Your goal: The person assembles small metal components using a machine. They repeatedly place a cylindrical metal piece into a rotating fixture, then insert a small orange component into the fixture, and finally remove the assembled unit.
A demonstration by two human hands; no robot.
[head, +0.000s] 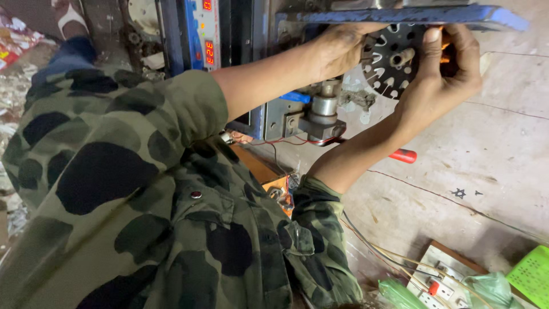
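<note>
Both hands work at a black slotted disc (392, 60), a round plate with teardrop-shaped cut-outs and a short metal hub at its centre, mounted under a blue metal bar (400, 14) at the top of the view. Right hand (446, 68): closed on the disc's right edge, thumb laid across the front face, fingers curled behind the rim, where an orange part (445, 48) shows between them. Left hand (337, 48): reaching in from the left, fingers bent against the disc's left edge under the bar; whether they grip the rim or only press on it cannot be told. The disc thus lies between the two hands, touched on both sides, its hub uncovered.

Below the left hand, a steel cylindrical spindle (324, 106) stands on a grey bracket. A red-handled tool (403, 155) lies on the workbench (492, 149) just behind the right forearm. Left of the arms, a blue control panel (201, 28) carries red digit displays. At the lower right, a white socket board (437, 280) with wires lies beside green plastic bags (486, 289). Camouflage sleeves (143, 171) cover both upper arms.
</note>
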